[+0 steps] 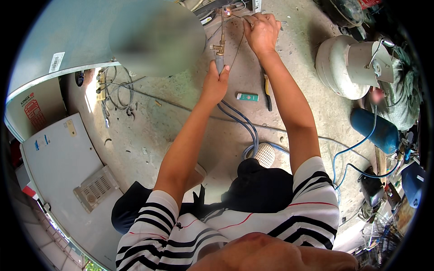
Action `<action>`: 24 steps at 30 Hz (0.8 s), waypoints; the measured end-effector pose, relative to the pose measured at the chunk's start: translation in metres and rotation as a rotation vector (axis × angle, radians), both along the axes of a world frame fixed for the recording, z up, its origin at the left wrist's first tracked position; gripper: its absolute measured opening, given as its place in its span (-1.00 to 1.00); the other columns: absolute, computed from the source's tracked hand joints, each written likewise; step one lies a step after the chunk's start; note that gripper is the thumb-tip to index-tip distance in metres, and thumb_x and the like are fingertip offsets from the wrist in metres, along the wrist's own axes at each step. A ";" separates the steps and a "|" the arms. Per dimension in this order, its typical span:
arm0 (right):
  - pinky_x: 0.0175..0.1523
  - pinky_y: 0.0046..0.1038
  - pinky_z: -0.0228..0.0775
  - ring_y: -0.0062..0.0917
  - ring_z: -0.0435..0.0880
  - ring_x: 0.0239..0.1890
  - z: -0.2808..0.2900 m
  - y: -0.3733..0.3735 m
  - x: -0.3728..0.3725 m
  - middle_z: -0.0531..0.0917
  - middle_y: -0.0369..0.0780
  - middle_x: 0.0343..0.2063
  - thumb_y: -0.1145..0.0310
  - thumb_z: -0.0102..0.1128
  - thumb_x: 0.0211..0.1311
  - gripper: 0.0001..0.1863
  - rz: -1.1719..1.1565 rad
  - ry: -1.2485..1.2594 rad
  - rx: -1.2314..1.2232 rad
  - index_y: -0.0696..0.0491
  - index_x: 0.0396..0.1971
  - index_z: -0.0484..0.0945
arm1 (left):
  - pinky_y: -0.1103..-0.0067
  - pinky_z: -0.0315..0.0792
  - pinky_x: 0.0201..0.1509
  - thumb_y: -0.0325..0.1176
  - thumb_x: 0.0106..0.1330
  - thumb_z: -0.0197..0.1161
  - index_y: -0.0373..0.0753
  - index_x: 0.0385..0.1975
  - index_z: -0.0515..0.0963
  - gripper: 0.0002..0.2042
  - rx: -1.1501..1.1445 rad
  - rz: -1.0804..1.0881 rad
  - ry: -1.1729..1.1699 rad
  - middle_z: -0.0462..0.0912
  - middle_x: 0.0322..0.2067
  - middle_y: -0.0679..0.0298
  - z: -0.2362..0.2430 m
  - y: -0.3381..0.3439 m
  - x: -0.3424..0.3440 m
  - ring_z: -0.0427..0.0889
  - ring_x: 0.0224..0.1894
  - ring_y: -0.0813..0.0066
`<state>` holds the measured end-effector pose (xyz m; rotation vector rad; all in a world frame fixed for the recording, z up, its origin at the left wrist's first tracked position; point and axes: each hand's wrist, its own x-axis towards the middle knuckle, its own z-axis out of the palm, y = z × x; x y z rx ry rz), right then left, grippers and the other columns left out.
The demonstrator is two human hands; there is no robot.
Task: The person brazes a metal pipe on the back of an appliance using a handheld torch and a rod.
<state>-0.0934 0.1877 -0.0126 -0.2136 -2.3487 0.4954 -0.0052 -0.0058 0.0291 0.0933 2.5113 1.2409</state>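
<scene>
Torch: brass and slim, with a grey handle, the torch point(220, 47) stands near-upright at the upper middle of my view, its tip beside a small bright glow point(228, 12).
Left hand: my left hand point(214, 86) is wrapped around the torch's handle, thumb along it.
Right hand: my right hand point(262, 34), right of the glow, has its fingers drawn narrow around a thin rod point(238, 50), which slants down toward the torch handle; I cannot tell whether the short piece reaching the glow is the same rod.
Hoses: from below the left hand, blue hoses point(246, 124) curve toward the lower middle.
Lighter and tool: between the forearms I see a green lighter point(247, 97) and, just right of it, a tool with yellow-and-black handles point(267, 92), both on the concrete floor point(149, 131).
Cables: dark cables point(120, 88) lie looped left of centre.
Cylinders: a white cylinder point(334, 67) sits at upper right; a blue cylinder point(374, 131) lies below it.
Left side: a pale panel point(68, 153) with a vent grille point(96, 189) fills the lower left, below a cardboard box point(36, 106).
</scene>
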 end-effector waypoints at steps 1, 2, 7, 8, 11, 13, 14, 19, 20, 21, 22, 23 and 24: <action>-0.07 -0.30 0.19 -0.44 0.52 -0.21 0.000 -0.001 0.000 0.68 -0.45 -0.41 0.25 0.39 -0.03 -0.88 0.008 0.006 -0.003 -0.08 -0.48 0.74 | 0.24 0.42 -0.18 -0.17 0.44 0.09 -0.28 -0.13 0.32 -0.71 0.007 0.000 0.005 0.61 -0.33 -0.04 -0.001 -0.001 0.000 0.59 -0.27 -0.08; -0.07 -0.30 0.20 -0.44 0.52 -0.21 0.000 -0.001 0.000 0.68 -0.45 -0.41 0.25 0.39 -0.04 -0.88 0.016 0.013 -0.005 -0.07 -0.47 0.74 | 0.24 0.42 -0.18 -0.17 0.44 0.09 -0.29 -0.13 0.32 -0.71 0.015 -0.001 0.010 0.61 -0.33 -0.04 -0.002 -0.002 0.000 0.59 -0.27 -0.08; -0.06 -0.30 0.20 -0.44 0.52 -0.20 -0.002 -0.002 0.000 0.68 -0.45 -0.40 0.24 0.37 0.00 -0.89 0.011 -0.018 0.008 -0.11 -0.44 0.74 | 0.25 0.42 -0.17 -0.18 0.43 0.09 -0.29 -0.13 0.32 -0.71 0.028 -0.002 0.005 0.62 -0.32 -0.05 -0.001 -0.001 0.000 0.59 -0.25 -0.10; -0.05 -0.31 0.20 -0.45 0.52 -0.19 -0.002 -0.001 0.000 0.68 -0.46 -0.39 0.22 0.35 0.05 -0.89 0.004 -0.039 0.010 -0.14 -0.42 0.74 | 0.24 0.42 -0.16 -0.18 0.43 0.09 -0.29 -0.13 0.32 -0.71 0.023 -0.002 0.016 0.62 -0.32 -0.05 -0.002 -0.001 0.000 0.59 -0.25 -0.10; -0.05 -0.32 0.20 -0.45 0.53 -0.17 0.002 -0.002 0.000 0.68 -0.46 -0.39 0.21 0.33 0.09 -0.89 0.020 -0.049 0.019 -0.16 -0.39 0.74 | 0.24 0.42 -0.16 -0.18 0.43 0.09 -0.29 -0.12 0.32 -0.71 0.010 -0.006 0.028 0.62 -0.31 -0.06 -0.003 -0.001 0.000 0.59 -0.24 -0.11; -0.05 -0.32 0.20 -0.46 0.53 -0.17 0.006 -0.003 0.001 0.68 -0.46 -0.39 0.22 0.34 0.08 -0.89 0.035 -0.050 0.024 -0.16 -0.39 0.74 | 0.24 0.42 -0.15 -0.18 0.43 0.09 -0.29 -0.12 0.32 -0.71 0.005 -0.008 0.027 0.62 -0.31 -0.06 -0.002 -0.001 0.000 0.59 -0.24 -0.12; -0.05 -0.32 0.20 -0.46 0.53 -0.17 0.010 -0.005 0.003 0.68 -0.46 -0.39 0.22 0.34 0.08 -0.89 0.040 -0.056 0.025 -0.16 -0.39 0.74 | 0.23 0.42 -0.15 -0.18 0.43 0.09 -0.29 -0.12 0.32 -0.71 0.005 -0.007 0.026 0.62 -0.31 -0.06 -0.001 -0.001 0.000 0.59 -0.24 -0.12; -0.06 -0.31 0.20 -0.46 0.53 -0.18 0.006 -0.004 0.002 0.68 -0.46 -0.39 0.22 0.35 0.07 -0.88 0.034 -0.030 0.017 -0.16 -0.38 0.74 | 0.23 0.42 -0.14 -0.17 0.43 0.09 -0.29 -0.11 0.32 -0.71 0.001 -0.008 0.023 0.62 -0.30 -0.06 -0.002 -0.001 0.000 0.58 -0.23 -0.12; -0.06 -0.31 0.20 -0.46 0.53 -0.18 0.007 -0.004 0.002 0.68 -0.46 -0.39 0.22 0.35 0.07 -0.88 0.027 -0.022 0.014 -0.15 -0.38 0.75 | 0.22 0.42 -0.14 -0.17 0.43 0.09 -0.29 -0.11 0.32 -0.71 -0.003 -0.010 0.025 0.62 -0.29 -0.06 -0.004 -0.002 0.000 0.58 -0.23 -0.12; -0.06 -0.31 0.20 -0.46 0.53 -0.19 0.007 -0.004 0.002 0.68 -0.46 -0.39 0.22 0.35 0.07 -0.88 0.019 -0.015 0.011 -0.15 -0.38 0.75 | 0.22 0.42 -0.14 -0.17 0.43 0.09 -0.29 -0.11 0.32 -0.71 -0.007 -0.012 0.028 0.62 -0.29 -0.06 -0.005 -0.002 0.000 0.58 -0.22 -0.12; -0.06 -0.31 0.20 -0.46 0.53 -0.19 0.006 -0.004 0.001 0.68 -0.46 -0.39 0.22 0.35 0.07 -0.88 0.015 -0.015 0.016 -0.15 -0.38 0.75 | 0.22 0.42 -0.14 -0.17 0.43 0.09 -0.28 -0.11 0.32 -0.70 -0.004 -0.014 0.032 0.62 -0.29 -0.06 -0.006 -0.002 0.000 0.58 -0.22 -0.12; -0.06 -0.31 0.20 -0.46 0.53 -0.19 0.005 -0.003 -0.001 0.68 -0.46 -0.39 0.22 0.35 0.07 -0.88 0.011 -0.016 0.021 -0.15 -0.38 0.75 | 0.22 0.42 -0.14 -0.17 0.43 0.09 -0.28 -0.11 0.32 -0.70 -0.001 -0.015 0.037 0.62 -0.29 -0.06 -0.006 -0.002 0.000 0.58 -0.22 -0.13; -0.07 -0.31 0.20 -0.46 0.53 -0.20 0.004 -0.003 -0.002 0.68 -0.46 -0.39 0.22 0.35 0.07 -0.88 0.007 -0.016 0.026 -0.15 -0.38 0.75 | 0.22 0.42 -0.13 -0.16 0.43 0.09 -0.28 -0.11 0.32 -0.70 0.002 -0.017 0.041 0.62 -0.29 -0.06 -0.006 -0.002 0.000 0.58 -0.22 -0.13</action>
